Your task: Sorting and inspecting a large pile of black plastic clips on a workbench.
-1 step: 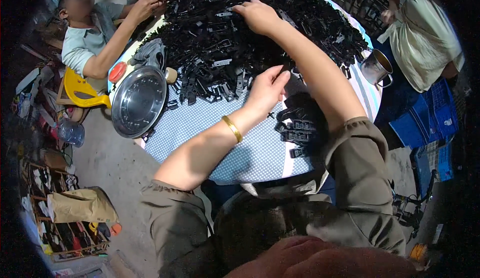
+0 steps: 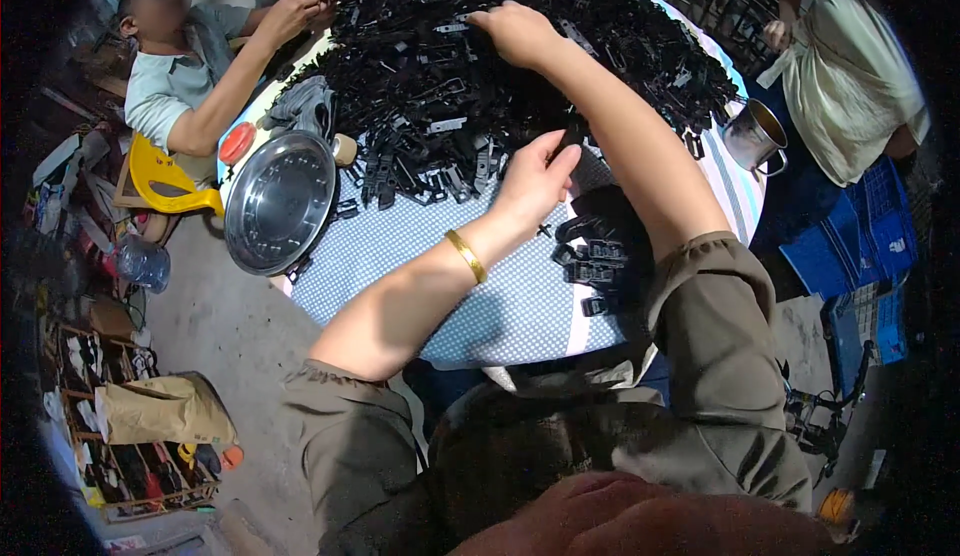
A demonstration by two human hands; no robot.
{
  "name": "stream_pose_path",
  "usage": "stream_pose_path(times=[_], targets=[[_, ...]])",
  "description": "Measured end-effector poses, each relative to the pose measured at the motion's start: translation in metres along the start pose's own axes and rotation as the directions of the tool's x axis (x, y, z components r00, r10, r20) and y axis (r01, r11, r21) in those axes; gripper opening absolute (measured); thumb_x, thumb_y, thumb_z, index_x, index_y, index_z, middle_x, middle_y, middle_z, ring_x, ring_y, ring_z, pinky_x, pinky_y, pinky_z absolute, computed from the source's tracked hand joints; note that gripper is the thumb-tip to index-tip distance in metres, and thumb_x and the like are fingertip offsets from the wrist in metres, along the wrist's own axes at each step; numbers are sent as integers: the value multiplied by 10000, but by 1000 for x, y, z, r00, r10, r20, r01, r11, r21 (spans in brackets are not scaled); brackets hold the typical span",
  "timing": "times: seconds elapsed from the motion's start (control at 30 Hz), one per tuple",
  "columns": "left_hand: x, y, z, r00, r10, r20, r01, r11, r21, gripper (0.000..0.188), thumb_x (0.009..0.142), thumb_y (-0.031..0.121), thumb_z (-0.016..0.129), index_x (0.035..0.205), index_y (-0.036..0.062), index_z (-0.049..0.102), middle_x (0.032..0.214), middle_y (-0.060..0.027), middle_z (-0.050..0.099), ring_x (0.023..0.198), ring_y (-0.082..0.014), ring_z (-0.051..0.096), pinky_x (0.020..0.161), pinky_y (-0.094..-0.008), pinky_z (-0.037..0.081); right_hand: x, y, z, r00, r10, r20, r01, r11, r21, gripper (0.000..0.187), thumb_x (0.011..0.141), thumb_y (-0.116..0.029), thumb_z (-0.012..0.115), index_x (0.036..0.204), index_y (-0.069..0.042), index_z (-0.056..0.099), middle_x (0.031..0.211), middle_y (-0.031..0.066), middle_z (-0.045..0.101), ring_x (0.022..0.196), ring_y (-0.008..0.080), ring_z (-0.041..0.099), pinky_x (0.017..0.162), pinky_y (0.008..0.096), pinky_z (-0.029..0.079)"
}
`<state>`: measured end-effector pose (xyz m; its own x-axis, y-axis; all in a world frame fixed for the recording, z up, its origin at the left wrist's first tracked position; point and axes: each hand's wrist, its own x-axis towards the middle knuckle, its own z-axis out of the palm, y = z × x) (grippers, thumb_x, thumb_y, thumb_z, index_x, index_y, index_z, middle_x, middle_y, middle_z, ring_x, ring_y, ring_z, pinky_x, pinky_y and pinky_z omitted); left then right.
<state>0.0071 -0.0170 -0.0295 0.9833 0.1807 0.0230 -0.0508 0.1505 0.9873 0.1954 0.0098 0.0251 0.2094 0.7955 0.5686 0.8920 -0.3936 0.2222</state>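
1. The left hand (image 2: 535, 184) is partly closed, its fingers curled and its thumb and forefinger brought near each other; whether a small dark piece sits between their tips I cannot tell.
2. The right hand (image 2: 518, 34) is half curled, palm down, with its fingertips at the pile of black parts (image 2: 410, 66); whether they grip a piece is unclear.
3. The left forearm slants up to the right, a gold bangle (image 2: 465, 257) at its wrist; the right reaches farther, slanting up to the left over the pile.
4. The pile covers the far part of the surface (image 2: 420, 241); a smaller group of black parts (image 2: 597, 251) lies near the right forearm.
5. A pale-faced part (image 2: 452, 28) just left of the right fingertips lies nearly crosswise; other pieces point every way.
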Motion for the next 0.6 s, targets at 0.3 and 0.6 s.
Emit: stream_pose_path(times=[0.3,0.6], targets=[[15,-20,-10,959,283,-32,-246,880,406,321,714,97,660,1020,22,598,901,-135,636,804,-218,610,725,-299,474,-45,33,-57,969,242,59,-220,723,655,294,660,-104,618,950,-59,634,833,87,650,753,179,627,715,294,495],[6,-2,-7,976,210,-55,-180,925,333,296,720,13,635,994,-4,523,795,-74,607,669,-110,591,606,-224,486,-155,-17,-114,954,191,231,-291,409,865,142,732,25,627,873,33,616,936,65,584,857,129,576,736,238,486]])
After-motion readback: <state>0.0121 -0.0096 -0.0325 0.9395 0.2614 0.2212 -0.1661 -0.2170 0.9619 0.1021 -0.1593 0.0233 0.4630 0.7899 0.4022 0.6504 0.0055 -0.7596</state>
